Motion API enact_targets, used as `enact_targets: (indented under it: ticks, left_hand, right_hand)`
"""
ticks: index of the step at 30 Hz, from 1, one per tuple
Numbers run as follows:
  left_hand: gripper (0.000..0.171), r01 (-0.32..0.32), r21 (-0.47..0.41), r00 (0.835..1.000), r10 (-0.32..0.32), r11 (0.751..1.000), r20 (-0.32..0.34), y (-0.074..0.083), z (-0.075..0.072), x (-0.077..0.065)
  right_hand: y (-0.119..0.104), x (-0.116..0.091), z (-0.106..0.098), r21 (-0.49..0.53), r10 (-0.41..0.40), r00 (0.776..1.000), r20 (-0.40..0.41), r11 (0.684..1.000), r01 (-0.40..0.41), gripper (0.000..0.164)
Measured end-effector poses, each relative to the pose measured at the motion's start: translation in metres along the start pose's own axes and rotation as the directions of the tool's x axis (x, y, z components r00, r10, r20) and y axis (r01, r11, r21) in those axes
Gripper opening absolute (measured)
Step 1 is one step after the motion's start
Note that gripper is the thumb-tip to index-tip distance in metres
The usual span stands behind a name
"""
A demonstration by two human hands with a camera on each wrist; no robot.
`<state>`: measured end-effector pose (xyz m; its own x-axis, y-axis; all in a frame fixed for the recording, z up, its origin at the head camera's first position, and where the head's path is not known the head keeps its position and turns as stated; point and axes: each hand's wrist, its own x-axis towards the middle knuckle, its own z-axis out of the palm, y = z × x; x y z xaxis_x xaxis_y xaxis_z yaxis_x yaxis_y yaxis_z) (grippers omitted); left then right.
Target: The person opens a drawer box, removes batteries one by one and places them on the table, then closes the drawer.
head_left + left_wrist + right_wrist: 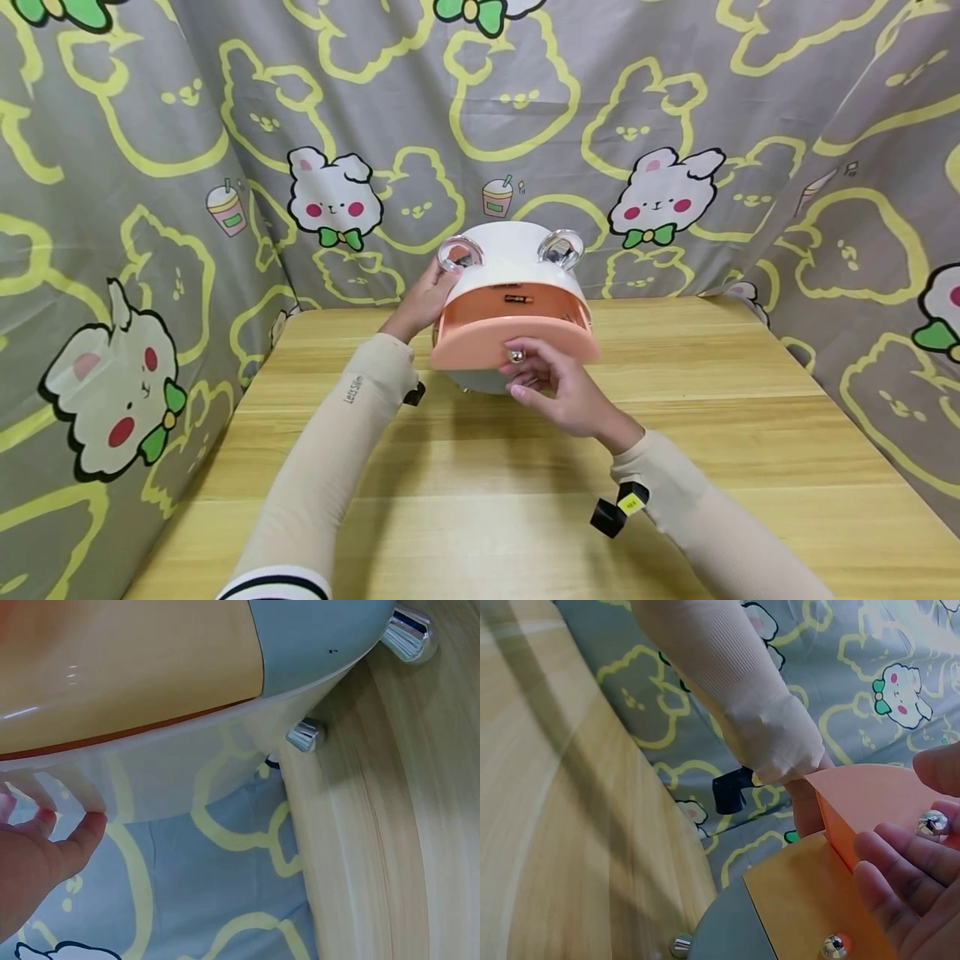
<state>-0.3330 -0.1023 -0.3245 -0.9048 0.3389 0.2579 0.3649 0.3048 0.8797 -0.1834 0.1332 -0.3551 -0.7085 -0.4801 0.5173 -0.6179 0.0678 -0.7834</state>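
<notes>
A white storage box (495, 250) with two clear, shiny domes like eyes on top stands on the table. Its upper peach drawer (480, 337) is pulled out toward me. A small black and orange battery (517, 298) shows inside it. My left hand (426, 298) steadies the box's left side, its fingertips touching the white shell (165, 769). At the drawer front, my right hand (558, 385) has the shiny round knob (516, 356) between its bent fingers, with the thumb standing away from it. Below, a yellow-orange lower drawer (810, 892) has its own knob (835, 946).
The box stands on short chrome feet (306, 735) on a wooden table (480, 517). A grey curtain (420, 108) with cartoon animals hangs close behind the table and along both sides. Each wrist carries a small black camera (609, 517).
</notes>
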Motion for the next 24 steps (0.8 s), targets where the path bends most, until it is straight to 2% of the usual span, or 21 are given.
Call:
enact_targets:
  ticks: [14,19,24]
  left_hand:
    - [0.046,-0.015,-0.073,1.000,0.015,0.997,-0.003,0.004,0.000,-0.002]
    - [0.048,-0.001,-0.085,1.000,0.001,0.996,0.003,0.004,0.000,-0.003]
    - [0.049,-0.014,-0.103,1.000,0.014,0.995,0.002,0.003,0.001,-0.004]
  right_hand:
    - [-0.005,-0.010,0.003,-0.024,-0.042,0.999,0.017,0.999,0.043,0.048]
    - [-0.006,-0.014,0.003,-0.022,-0.052,0.998,0.025,0.998,0.052,0.048]
    - [-0.007,-0.017,0.003,-0.028,-0.053,0.998,0.037,0.998,0.054,0.049]
